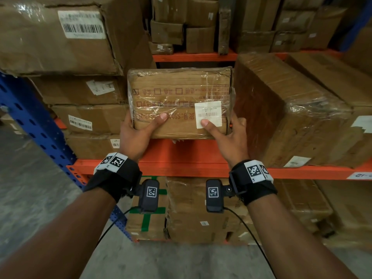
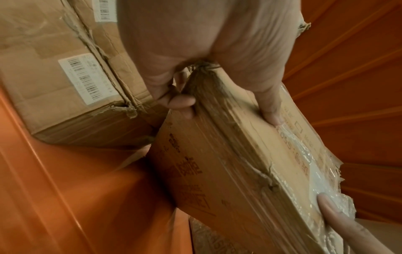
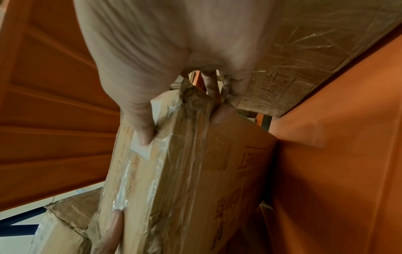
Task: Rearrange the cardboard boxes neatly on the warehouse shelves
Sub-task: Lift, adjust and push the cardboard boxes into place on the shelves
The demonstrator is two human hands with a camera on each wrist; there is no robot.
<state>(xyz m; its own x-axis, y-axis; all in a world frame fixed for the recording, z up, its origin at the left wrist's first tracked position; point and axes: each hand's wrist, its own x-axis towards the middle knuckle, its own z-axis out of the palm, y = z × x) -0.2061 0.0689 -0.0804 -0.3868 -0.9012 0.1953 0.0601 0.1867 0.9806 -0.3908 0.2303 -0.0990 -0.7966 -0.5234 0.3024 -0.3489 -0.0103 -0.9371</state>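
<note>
Dim warehouse light is glinting off the plastic wrap [image 1: 314, 109] (brightest at right), edges are bowing under the wide lens, and both wrist views are smearing into soft orange blur.

Grey concrete floor [image 1: 30, 188]; blue upright [image 1: 30, 121], orange beams [image 1: 181, 168]; dim.

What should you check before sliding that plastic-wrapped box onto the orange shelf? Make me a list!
1. Left hand grips the wrapped box at its corner: ok.
2. Right hand grips the other corner: ok.
3. Gap between the stacked boxes and the big wrapped box fits it: looks ok.
4. Orange shelf bare under the box: ok.
5. Depth behind the box: cannot tell.
6. Torn plastic wrap might snag: cannot tell.
</note>
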